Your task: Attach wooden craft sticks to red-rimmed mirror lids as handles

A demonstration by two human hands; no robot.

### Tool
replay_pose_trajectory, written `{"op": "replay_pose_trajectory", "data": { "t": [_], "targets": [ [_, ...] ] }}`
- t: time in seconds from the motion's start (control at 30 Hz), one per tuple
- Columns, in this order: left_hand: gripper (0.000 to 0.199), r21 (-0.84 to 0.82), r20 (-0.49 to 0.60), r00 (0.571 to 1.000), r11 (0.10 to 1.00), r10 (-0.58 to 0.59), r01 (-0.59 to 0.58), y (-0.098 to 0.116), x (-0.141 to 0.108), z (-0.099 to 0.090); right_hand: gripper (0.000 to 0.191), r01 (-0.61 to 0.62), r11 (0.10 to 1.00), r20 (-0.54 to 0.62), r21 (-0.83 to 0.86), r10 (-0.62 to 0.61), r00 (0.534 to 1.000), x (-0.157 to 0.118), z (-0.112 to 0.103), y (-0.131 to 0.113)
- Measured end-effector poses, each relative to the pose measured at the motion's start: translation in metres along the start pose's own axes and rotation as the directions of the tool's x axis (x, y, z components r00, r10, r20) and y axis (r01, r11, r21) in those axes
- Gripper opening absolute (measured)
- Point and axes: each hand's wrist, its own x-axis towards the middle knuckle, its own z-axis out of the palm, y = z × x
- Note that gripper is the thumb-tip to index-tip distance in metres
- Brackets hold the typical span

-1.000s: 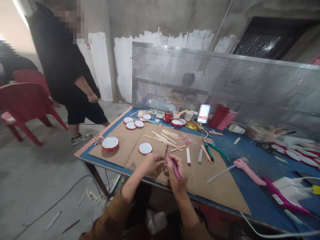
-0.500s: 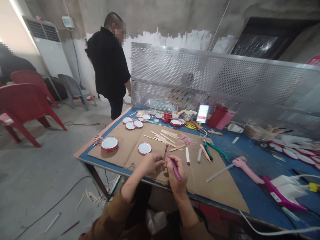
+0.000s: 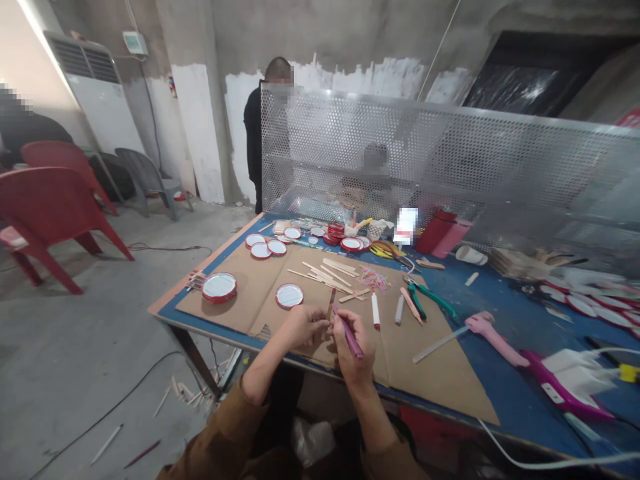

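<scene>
My left hand (image 3: 306, 327) is closed, pinching the lower end of a narrow brown stick (image 3: 332, 300) above the cardboard sheet (image 3: 400, 360). My right hand (image 3: 354, 347) is wrapped round a purple pen (image 3: 350, 333), its tip close beside the stick. Just beyond my left hand lies a round, red-rimmed lid (image 3: 289, 296). Pale wooden sticks (image 3: 325, 275) are scattered farther back, near a heap of small coloured bits (image 3: 375, 279). A white marker (image 3: 375, 311) lies to the right of my hands.
Stacked red-rimmed lids (image 3: 219, 288) sit at the left. Green-handled pliers (image 3: 435, 300), a pink glue gun (image 3: 500, 343) and a magenta power strip (image 3: 565, 393) lie rightward. Behind the table stands a perforated metal screen (image 3: 440, 153), with a person (image 3: 254, 147) partly behind it.
The standing person has moved right and is now partly behind the metal screen. My hands, the stick and the pen have hardly moved.
</scene>
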Motion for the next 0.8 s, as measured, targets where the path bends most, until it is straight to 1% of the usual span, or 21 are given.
{"op": "replay_pose_trajectory", "data": {
  "t": [0.17,0.27,0.43,0.53,0.67,0.73,0.8],
  "targets": [
    [0.014,0.001,-0.007,1.0,1.0,0.018,-0.018,-0.0023,0.0006,-0.0002,0.035,-0.019,1.0,0.02,-0.014,0.02,1.0,0.0007,0.001,0.0015],
    [0.015,0.001,-0.007,1.0,1.0,0.008,-0.008,-0.0048,0.0014,0.0002,0.034,-0.029,0.999,0.017,-0.04,0.03,0.999,0.0008,0.0009,0.001],
    [0.017,-0.007,-0.016,1.0,1.0,-0.007,0.007,-0.0036,0.0015,0.0008,0.032,-0.006,0.999,0.021,-0.046,0.007,1.0,0.0008,0.0001,-0.0019],
    [0.016,0.021,-0.019,1.0,1.0,-0.017,0.018,-0.001,0.0007,0.0001,0.032,-0.003,0.999,0.014,-0.041,0.004,1.0,0.0005,0.0,-0.0033],
    [0.015,0.071,-0.013,1.0,0.997,-0.016,0.017,0.0001,0.0002,-0.0012,0.034,-0.016,0.999,-0.068,-0.027,0.015,0.998,-0.0014,-0.0006,-0.0038],
    [0.015,0.072,-0.014,1.0,0.997,-0.02,0.021,-0.0009,0.0007,-0.0011,0.035,-0.013,1.0,-0.108,-0.015,0.011,0.994,-0.0026,-0.001,-0.0044],
    [0.016,0.064,-0.018,0.999,0.997,-0.033,0.034,-0.0022,0.0013,-0.0007,0.034,0.0,1.0,-0.124,-0.011,-0.002,0.992,-0.0035,-0.0011,-0.0054]
  ]
}}
